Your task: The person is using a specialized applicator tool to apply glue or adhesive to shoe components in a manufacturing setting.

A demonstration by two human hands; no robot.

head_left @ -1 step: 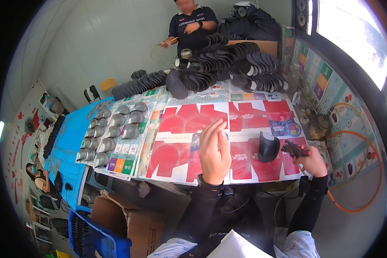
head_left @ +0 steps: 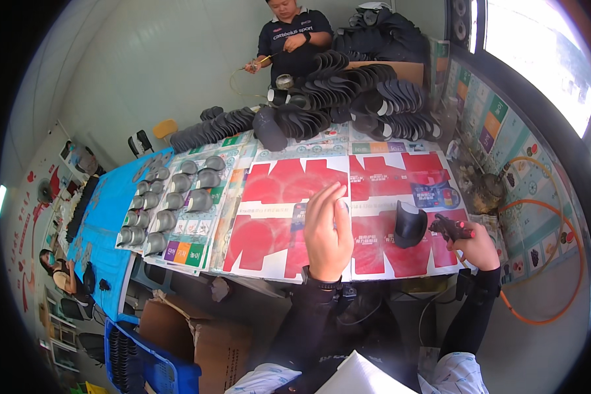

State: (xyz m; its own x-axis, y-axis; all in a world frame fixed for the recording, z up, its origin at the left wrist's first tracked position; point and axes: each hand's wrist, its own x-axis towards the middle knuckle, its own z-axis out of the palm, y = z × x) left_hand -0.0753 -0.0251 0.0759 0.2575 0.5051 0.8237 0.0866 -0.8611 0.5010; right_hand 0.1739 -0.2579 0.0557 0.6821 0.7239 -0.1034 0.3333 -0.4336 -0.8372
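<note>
Hands hold still around a black curved piece

A worktable spread with red-printed sheets (head_left: 262,246) lies beneath and ahead of both hands. Well to the left of the left hand runs a blue table (head_left: 108,262). Beyond the hands, long stacks of dark curved pieces (head_left: 318,88) line the table's far side, and a co-worker (head_left: 295,39) stands behind them. Left of the left hand, grey cupped pieces (head_left: 200,200) sit in rows.

The left hand (head_left: 327,236) is raised over the sheets, fingers straight and together, with nothing visible in it. The right hand (head_left: 482,248) is wrapped around a black-and-red spray gun (head_left: 448,228); whether its trigger is pressed, I cannot tell. The black curved piece (head_left: 410,226) lies between the hands, just left of the gun, touched by neither.

Against the picture just before, nothing at the hands has visibly shifted, so the work seems to stand at the same point.
</note>
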